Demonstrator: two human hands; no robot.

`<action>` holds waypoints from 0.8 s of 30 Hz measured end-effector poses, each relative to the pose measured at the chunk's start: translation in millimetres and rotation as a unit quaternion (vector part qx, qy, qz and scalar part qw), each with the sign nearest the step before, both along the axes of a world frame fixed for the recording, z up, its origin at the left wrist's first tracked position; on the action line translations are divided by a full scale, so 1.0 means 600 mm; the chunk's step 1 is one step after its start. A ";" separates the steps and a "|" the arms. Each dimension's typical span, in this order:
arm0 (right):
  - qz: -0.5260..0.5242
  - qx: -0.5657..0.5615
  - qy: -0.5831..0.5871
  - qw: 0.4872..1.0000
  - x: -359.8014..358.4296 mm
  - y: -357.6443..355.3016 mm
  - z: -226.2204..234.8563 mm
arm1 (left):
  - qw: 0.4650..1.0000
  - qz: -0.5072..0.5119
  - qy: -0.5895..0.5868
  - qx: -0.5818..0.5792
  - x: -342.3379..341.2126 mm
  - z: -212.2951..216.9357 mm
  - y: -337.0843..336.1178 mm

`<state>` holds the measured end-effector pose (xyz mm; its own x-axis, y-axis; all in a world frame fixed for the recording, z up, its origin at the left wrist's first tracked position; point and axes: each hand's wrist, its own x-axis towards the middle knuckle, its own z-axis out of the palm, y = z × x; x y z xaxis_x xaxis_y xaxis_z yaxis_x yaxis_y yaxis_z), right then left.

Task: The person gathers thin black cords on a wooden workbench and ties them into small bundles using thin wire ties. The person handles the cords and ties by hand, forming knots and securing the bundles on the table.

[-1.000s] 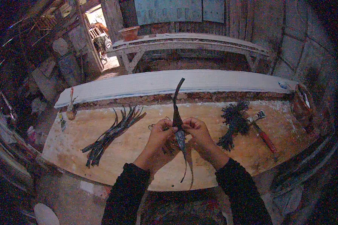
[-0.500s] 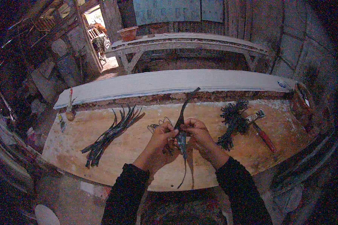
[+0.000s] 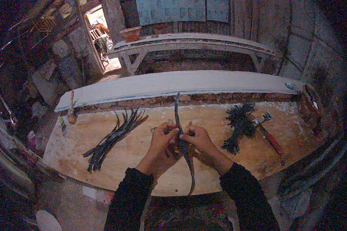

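Note:
Above the middle of the wooden tabletop, my left hand (image 3: 164,144) and my right hand (image 3: 200,142) pinch one long dark strip (image 3: 191,169) between thumbs and fingers. Its thin upper end stands up past my fingertips, and its lower end hangs toward the table's near edge. To the left lies a loose bundle of flat dark strips (image 3: 113,140). Over on the right is a heap of dark, knotted-looking strips (image 3: 241,123), beside a red-handled tool (image 3: 272,141) with a pale head. Thin wire (image 3: 153,129) shows partly behind my left hand.
A raised white board (image 3: 173,82) runs along the back of the wooden table (image 3: 73,154). A slim red-topped object (image 3: 72,101) stands at the left end, a brown container (image 3: 310,102) at the right. Behind are a whitish bench (image 3: 196,47) and an orange-brown bowl (image 3: 131,34).
The strip's upper end has swung left and now stands nearly upright; its lower end has shifted right. My fingers have changed position on it, staying close together.

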<state>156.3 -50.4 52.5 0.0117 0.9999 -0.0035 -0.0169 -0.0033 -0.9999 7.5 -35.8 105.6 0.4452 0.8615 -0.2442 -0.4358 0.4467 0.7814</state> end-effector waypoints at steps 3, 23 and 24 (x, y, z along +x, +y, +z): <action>-0.008 0.032 -0.028 0.999 -0.001 0.004 -0.005 | 1.000 0.015 0.014 0.017 0.005 0.006 -0.008; -0.036 0.070 0.010 0.997 0.004 0.016 0.002 | 0.996 -0.064 0.033 0.059 -0.010 -0.043 0.021; -0.036 0.083 0.010 0.996 0.006 0.020 -0.004 | 0.994 -0.063 0.065 0.066 -0.010 -0.044 0.021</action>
